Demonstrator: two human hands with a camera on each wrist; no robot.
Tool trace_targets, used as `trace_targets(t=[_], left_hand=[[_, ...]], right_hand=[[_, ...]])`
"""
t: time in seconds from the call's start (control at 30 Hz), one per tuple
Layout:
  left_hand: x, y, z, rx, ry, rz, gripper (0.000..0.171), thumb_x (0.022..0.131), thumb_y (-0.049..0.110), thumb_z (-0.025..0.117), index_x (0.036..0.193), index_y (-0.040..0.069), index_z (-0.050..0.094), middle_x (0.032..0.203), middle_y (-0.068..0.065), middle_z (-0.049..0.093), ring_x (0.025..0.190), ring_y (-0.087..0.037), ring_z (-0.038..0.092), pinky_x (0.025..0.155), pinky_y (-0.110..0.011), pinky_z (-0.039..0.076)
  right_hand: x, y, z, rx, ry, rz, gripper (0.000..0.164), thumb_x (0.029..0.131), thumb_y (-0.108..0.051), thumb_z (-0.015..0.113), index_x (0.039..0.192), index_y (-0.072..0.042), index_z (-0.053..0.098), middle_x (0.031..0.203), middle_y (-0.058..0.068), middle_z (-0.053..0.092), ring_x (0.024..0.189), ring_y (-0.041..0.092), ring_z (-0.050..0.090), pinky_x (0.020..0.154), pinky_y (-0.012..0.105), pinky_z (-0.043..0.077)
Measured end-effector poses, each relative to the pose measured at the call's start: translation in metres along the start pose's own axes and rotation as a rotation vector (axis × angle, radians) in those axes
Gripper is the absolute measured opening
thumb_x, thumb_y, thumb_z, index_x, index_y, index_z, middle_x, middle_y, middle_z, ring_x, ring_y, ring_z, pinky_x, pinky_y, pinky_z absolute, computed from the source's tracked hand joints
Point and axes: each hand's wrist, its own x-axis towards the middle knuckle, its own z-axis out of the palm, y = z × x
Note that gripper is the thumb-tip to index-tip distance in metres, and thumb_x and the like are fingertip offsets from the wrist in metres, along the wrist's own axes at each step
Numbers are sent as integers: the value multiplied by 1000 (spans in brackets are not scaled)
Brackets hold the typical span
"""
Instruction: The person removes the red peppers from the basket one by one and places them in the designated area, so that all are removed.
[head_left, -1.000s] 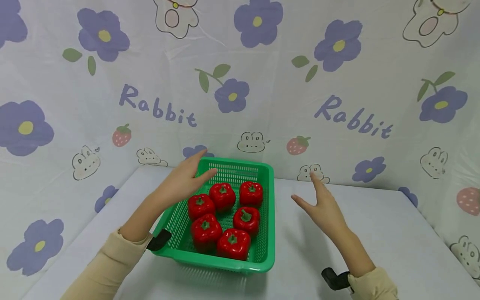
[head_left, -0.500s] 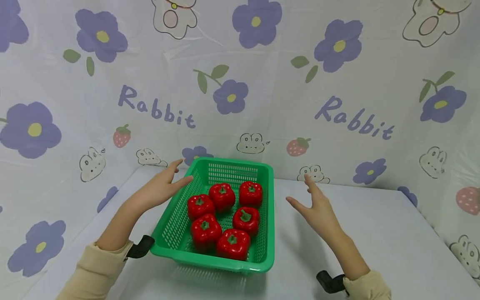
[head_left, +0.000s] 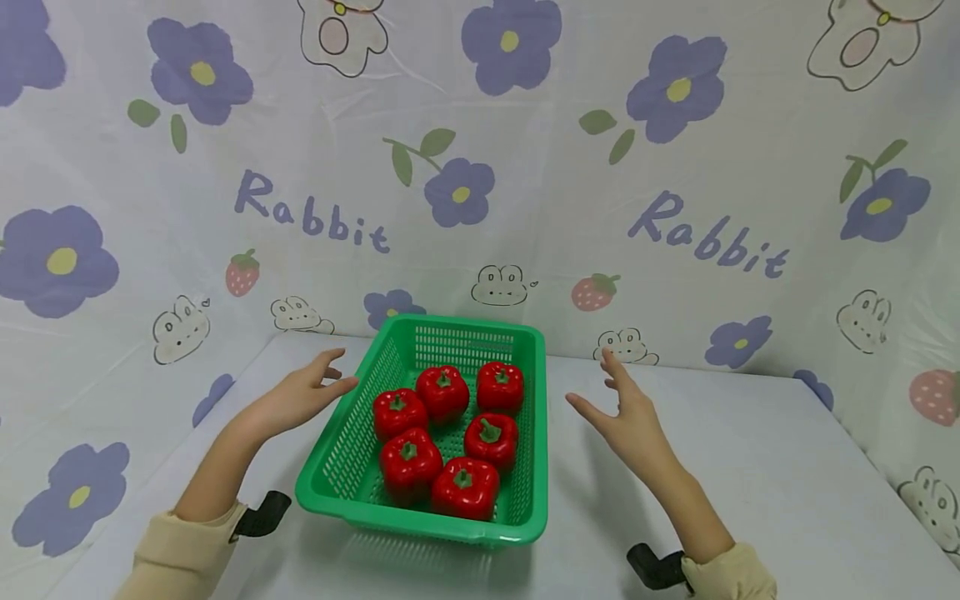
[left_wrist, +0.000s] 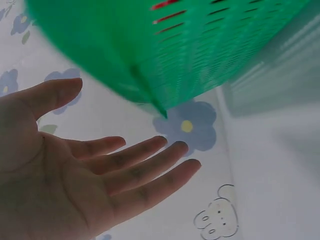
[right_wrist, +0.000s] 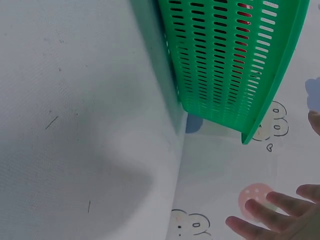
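Observation:
A green plastic basket [head_left: 423, 522] with slotted walls stands on the white table. Inside it lie several glossy red bell peppers [head_left: 467, 488] with green stems. My left hand [head_left: 296, 400] hovers just outside the basket's left rim, thumb toward it, holding nothing. In the left wrist view its palm and spread fingers [left_wrist: 145, 172] show below the basket wall. To the right of the basket my right hand [head_left: 633, 421] is raised over the table, thumb and fingers apart and bare. Only part of its fingers [right_wrist: 272, 215] shows in the right wrist view, away from the basket wall [right_wrist: 220, 60].
A white cloth backdrop [head_left: 555, 208] printed with flowers, rabbits and strawberries rises behind the table's back edge. The white table [head_left: 735, 475] stretches out on both sides of the basket. A black wrist mount [head_left: 262, 514] sits at each sleeve cuff.
My left hand has moved left and down, from over the basket's left rim to outside it. My right hand has shifted slightly left. Basket and peppers stay put.

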Motion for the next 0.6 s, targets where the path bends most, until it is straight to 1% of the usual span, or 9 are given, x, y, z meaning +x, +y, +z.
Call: trace_targets(t=[0.1, 0.23, 0.3, 0.47, 0.6], left_hand=[[2, -9, 7, -36, -5, -2, 73, 103, 38, 45, 153, -4, 13, 143, -35, 42, 128, -50, 48, 97, -61, 47], [5, -18, 16, -113, -11, 3, 71, 103, 34, 46, 153, -5, 13, 142, -37, 42, 120, -50, 55, 89, -55, 54], [6, -20, 20, -130, -13, 0, 71, 103, 33, 46, 153, -5, 13, 140, -38, 42, 117, -49, 57, 87, -54, 55], [9, -23, 28, -130, -1, -1, 67, 103, 30, 46, 152, -6, 17, 136, -38, 47, 113, -44, 61, 87, -54, 55], [11, -23, 31, -159, 14, 19, 64, 102, 26, 47, 151, -6, 19, 130, -38, 51, 102, -38, 67, 80, -49, 59]], right_hand=[[0, 0, 1, 6, 5, -10, 90, 90, -47, 66, 158, -18, 15, 159, 14, 31, 139, 39, 40, 105, 63, 40], [0, 0, 2, 38, -4, -16, 88, 90, -45, 66, 158, -17, 16, 158, 15, 33, 139, 39, 41, 107, 61, 39], [0, -1, 3, 57, -15, -11, 88, 90, -45, 66, 157, -18, 16, 157, 16, 34, 139, 38, 41, 108, 60, 38], [-2, -6, 4, 74, -32, 6, 88, 90, -46, 66, 158, -19, 16, 157, 15, 33, 140, 37, 40, 109, 59, 38], [-2, -9, 6, 88, -38, 12, 88, 90, -46, 66, 157, -17, 17, 157, 15, 35, 140, 37, 40, 108, 57, 40]])
